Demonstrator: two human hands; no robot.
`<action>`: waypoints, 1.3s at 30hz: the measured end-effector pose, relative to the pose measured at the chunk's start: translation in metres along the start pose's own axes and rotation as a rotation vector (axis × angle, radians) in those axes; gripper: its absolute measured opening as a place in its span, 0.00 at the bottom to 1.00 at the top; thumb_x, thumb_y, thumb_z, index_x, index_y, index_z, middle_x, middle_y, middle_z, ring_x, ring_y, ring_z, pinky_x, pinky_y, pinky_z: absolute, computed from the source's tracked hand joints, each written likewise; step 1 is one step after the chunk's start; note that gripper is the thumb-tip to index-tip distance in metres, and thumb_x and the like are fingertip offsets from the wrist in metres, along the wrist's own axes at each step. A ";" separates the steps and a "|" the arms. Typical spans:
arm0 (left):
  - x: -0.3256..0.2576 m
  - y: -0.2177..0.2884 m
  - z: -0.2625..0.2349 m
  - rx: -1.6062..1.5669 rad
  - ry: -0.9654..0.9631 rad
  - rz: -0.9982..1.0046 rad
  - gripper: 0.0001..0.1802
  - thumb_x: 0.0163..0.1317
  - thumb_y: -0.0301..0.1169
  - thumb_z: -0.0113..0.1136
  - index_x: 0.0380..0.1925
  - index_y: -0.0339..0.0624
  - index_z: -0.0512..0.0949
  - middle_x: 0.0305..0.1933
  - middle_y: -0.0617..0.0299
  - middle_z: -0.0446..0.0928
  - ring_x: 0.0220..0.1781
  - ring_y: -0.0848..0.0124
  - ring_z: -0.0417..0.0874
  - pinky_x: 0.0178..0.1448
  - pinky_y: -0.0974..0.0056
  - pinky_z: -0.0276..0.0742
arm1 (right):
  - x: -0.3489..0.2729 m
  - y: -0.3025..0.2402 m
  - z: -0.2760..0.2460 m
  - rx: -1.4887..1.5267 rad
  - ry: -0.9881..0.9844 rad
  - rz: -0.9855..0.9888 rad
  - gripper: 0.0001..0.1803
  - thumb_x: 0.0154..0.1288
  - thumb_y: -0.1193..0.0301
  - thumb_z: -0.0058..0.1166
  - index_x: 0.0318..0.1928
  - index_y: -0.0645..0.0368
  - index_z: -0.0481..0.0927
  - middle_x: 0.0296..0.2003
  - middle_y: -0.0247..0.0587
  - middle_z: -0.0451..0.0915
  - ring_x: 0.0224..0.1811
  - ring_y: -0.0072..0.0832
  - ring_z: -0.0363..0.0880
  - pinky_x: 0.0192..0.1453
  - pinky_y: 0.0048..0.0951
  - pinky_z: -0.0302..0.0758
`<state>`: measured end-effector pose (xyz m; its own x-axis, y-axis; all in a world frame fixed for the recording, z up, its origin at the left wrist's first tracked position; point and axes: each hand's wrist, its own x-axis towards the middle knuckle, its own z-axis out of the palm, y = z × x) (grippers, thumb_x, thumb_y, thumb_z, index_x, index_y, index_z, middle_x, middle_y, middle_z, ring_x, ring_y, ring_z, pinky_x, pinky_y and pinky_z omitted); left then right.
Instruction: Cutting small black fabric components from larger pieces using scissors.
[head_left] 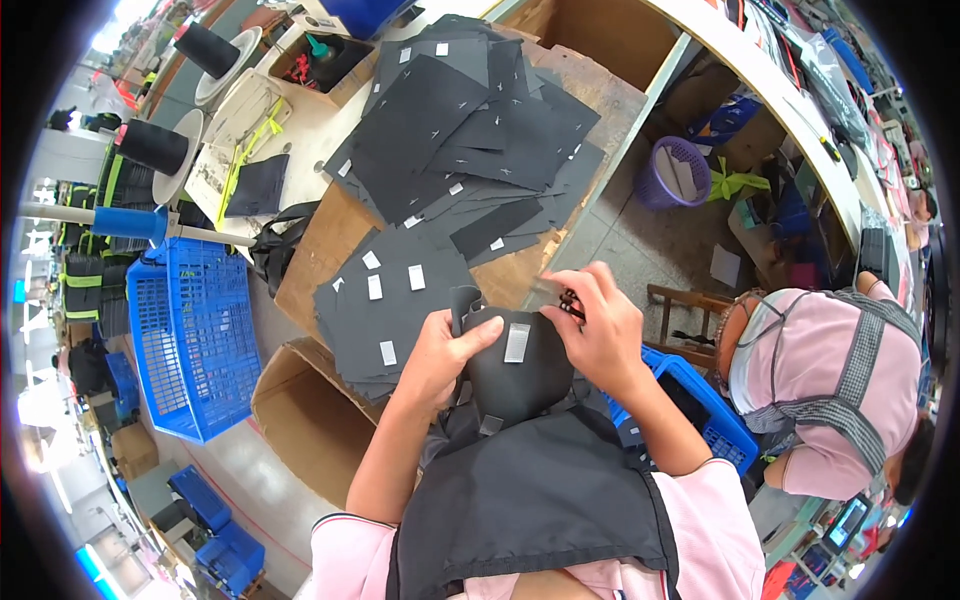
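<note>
My left hand (437,358) is closed on a dark grey fabric piece (542,376), its thumb pressed on the near face and part of the edge curling up beside it. A white rectangular patch (516,343) sits on that face. At the upper right edge of the piece, my right hand (605,335) is closed around a small dark tool (571,304), perhaps thread snips; its blades cannot be made out. Just beyond my hands, a stack of similar grey pieces (345,322) with white patches lies on the wooden tabletop (510,278). Farther back spreads a larger pile of them (405,130).
An open cardboard box (310,425) stands left of my lap, with a blue crate (190,350) beyond it. Black thread cones (155,148) are at far left. Past the table's right edge is a purple basket (672,180). A co-worker in pink (815,350) bends at my right.
</note>
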<state>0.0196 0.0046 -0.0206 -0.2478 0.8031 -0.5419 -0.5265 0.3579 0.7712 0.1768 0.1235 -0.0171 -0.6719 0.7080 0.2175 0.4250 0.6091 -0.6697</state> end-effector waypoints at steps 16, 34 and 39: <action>-0.004 0.011 0.005 0.184 0.006 -0.003 0.09 0.62 0.31 0.56 0.31 0.34 0.78 0.28 0.67 0.77 0.30 0.81 0.73 0.34 0.72 0.70 | -0.005 0.007 -0.015 0.070 -0.180 -0.328 0.19 0.42 0.73 0.65 0.39 0.55 0.77 0.31 0.38 0.75 0.28 0.37 0.76 0.31 0.32 0.73; -0.006 0.015 0.009 0.182 -0.020 -0.045 0.08 0.60 0.31 0.59 0.28 0.37 0.76 0.27 0.71 0.74 0.29 0.82 0.71 0.33 0.74 0.67 | 0.016 0.011 -0.039 0.023 -0.317 -0.467 0.14 0.41 0.72 0.65 0.34 0.54 0.80 0.26 0.31 0.74 0.27 0.29 0.75 0.29 0.29 0.69; -0.004 0.012 0.006 0.180 0.003 -0.045 0.08 0.59 0.31 0.60 0.29 0.37 0.77 0.28 0.70 0.75 0.30 0.82 0.72 0.35 0.74 0.67 | 0.016 0.010 -0.038 -0.035 -0.377 -0.504 0.16 0.41 0.73 0.65 0.35 0.55 0.79 0.27 0.35 0.74 0.26 0.33 0.73 0.29 0.30 0.70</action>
<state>0.0190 0.0082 -0.0076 -0.2300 0.7830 -0.5779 -0.3828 0.4732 0.7935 0.1933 0.1546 0.0071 -0.9599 0.1595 0.2306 0.0153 0.8510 -0.5249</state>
